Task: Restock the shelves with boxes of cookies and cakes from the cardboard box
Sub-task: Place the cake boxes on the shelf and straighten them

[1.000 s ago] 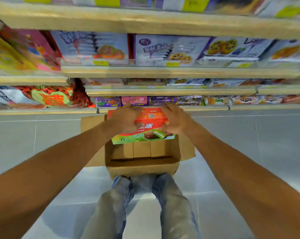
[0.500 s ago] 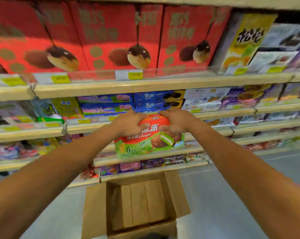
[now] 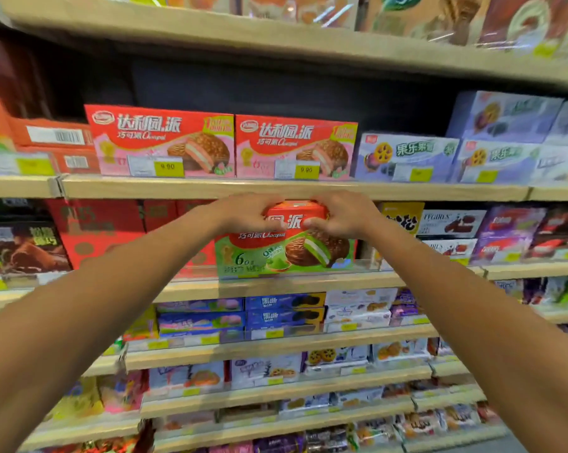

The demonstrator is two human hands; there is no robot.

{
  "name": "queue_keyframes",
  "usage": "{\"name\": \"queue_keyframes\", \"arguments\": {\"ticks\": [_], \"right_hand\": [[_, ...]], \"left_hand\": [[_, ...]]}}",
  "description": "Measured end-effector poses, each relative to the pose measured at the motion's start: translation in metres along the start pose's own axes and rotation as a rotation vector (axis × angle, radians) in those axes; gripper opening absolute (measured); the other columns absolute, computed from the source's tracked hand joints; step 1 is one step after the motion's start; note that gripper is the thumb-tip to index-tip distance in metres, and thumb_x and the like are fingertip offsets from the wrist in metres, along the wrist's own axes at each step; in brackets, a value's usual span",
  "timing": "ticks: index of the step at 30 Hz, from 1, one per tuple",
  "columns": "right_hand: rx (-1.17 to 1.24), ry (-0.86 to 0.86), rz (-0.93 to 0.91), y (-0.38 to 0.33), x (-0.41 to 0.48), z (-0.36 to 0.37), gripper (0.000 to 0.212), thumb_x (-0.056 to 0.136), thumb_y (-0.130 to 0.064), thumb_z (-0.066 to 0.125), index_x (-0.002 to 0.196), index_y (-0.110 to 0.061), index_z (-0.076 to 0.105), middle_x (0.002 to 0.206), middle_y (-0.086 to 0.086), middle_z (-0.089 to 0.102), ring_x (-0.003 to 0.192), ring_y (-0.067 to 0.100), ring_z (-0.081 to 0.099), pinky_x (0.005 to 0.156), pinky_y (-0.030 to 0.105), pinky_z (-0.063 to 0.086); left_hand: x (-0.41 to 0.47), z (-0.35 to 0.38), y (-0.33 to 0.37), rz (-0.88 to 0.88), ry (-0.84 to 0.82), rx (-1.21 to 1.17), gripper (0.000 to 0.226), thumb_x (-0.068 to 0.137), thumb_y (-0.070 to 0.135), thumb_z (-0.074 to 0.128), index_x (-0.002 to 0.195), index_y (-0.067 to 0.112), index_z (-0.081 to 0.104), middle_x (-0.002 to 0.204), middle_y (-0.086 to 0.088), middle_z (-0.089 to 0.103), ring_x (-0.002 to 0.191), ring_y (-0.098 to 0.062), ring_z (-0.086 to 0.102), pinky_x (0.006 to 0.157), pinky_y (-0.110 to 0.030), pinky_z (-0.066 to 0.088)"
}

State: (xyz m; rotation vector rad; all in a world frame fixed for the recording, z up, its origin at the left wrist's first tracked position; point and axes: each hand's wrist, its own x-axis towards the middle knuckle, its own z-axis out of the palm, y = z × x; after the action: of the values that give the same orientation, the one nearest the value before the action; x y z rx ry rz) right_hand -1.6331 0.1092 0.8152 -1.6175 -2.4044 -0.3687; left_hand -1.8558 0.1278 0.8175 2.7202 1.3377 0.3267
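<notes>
I hold a red and green chocolate pie box (image 3: 284,253) upright in front of the shelves, at the height of the shelf with tall red boxes (image 3: 99,230). My left hand (image 3: 246,214) grips its top left corner. My right hand (image 3: 341,214) grips its top right corner. One shelf higher stand two red and pink pie boxes (image 3: 225,145) of the same brand, with dark open space above them. The cardboard box is out of view.
A wooden shelf edge (image 3: 276,189) runs just above my hands. Blue and white cookie boxes (image 3: 406,156) stand right of the pink pie boxes. Orange boxes (image 3: 52,145) lie stacked at left. Lower shelves hold several blue, purple and white packs (image 3: 284,313).
Both hands have lifted the pie box out of the cardboard box on the floor and up to the upper shelves. My view has tilted up; the cardboard box dropped out of sight.
</notes>
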Motion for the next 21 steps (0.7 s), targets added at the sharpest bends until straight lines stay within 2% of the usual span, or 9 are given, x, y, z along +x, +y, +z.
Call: {"name": "queue_keyframes", "arguments": {"ticks": [2, 5, 8, 12, 17, 21], "right_hand": [[-0.01, 0.042, 0.003, 0.005, 0.009, -0.02, 0.059, 0.085, -0.064, 0.051, 0.129, -0.023, 0.05, 0.126, 0.004, 0.061, 0.112, 0.027, 0.058, 0.084, 0.038, 0.046], [-0.035, 0.125, 0.033, 0.013, 0.023, -0.047, 0.065, 0.086, -0.061, 0.051, 0.139, -0.024, 0.043, 0.14, 0.003, 0.051, 0.123, 0.026, 0.051, 0.094, 0.04, 0.043], [-0.038, 0.208, 0.029, 0.025, 0.035, -0.076, 0.062, 0.087, -0.061, 0.05, 0.135, -0.023, 0.047, 0.134, 0.002, 0.056, 0.122, 0.024, 0.052, 0.095, 0.039, 0.043], [-0.12, 0.291, 0.058, 0.039, 0.044, -0.098, 0.06, 0.087, -0.063, 0.047, 0.133, -0.025, 0.048, 0.131, 0.0, 0.059, 0.119, 0.024, 0.055, 0.089, 0.04, 0.046], [-0.094, 0.385, 0.052, 0.061, 0.053, -0.108, 0.056, 0.088, -0.061, 0.048, 0.13, -0.024, 0.05, 0.123, 0.0, 0.063, 0.11, 0.023, 0.059, 0.086, 0.039, 0.048], [-0.064, 0.405, 0.069, 0.08, 0.066, -0.097, 0.062, 0.086, -0.065, 0.045, 0.135, -0.026, 0.045, 0.124, -0.001, 0.06, 0.113, 0.02, 0.056, 0.084, 0.039, 0.049]], "left_hand": [[0.009, -0.022, 0.005, 0.025, 0.021, 0.117, 0.063, 0.086, 0.051, 0.057, 0.14, 0.026, 0.037, 0.134, -0.002, 0.055, 0.116, -0.023, 0.056, 0.095, -0.035, 0.046], [0.025, -0.054, 0.012, 0.005, 0.138, 0.282, 0.067, 0.087, 0.05, 0.056, 0.144, 0.024, 0.031, 0.141, 0.0, 0.049, 0.124, -0.024, 0.051, 0.1, -0.037, 0.042], [0.038, -0.081, 0.021, 0.013, 0.232, 0.384, 0.069, 0.089, 0.051, 0.053, 0.147, 0.023, 0.027, 0.146, -0.002, 0.044, 0.128, -0.024, 0.047, 0.103, -0.04, 0.041], [0.053, -0.108, 0.03, 0.012, 0.309, 0.442, 0.068, 0.09, 0.053, 0.05, 0.147, 0.026, 0.025, 0.145, 0.003, 0.044, 0.128, -0.022, 0.046, 0.099, -0.042, 0.041], [0.075, -0.128, 0.041, 0.062, 0.339, 0.451, 0.065, 0.09, 0.051, 0.052, 0.145, 0.026, 0.028, 0.141, 0.003, 0.048, 0.125, -0.02, 0.049, 0.097, -0.041, 0.043], [0.092, -0.127, 0.04, 0.082, 0.371, 0.532, 0.067, 0.09, 0.049, 0.052, 0.146, 0.024, 0.025, 0.141, 0.001, 0.047, 0.127, -0.022, 0.046, 0.1, -0.041, 0.041]]}}
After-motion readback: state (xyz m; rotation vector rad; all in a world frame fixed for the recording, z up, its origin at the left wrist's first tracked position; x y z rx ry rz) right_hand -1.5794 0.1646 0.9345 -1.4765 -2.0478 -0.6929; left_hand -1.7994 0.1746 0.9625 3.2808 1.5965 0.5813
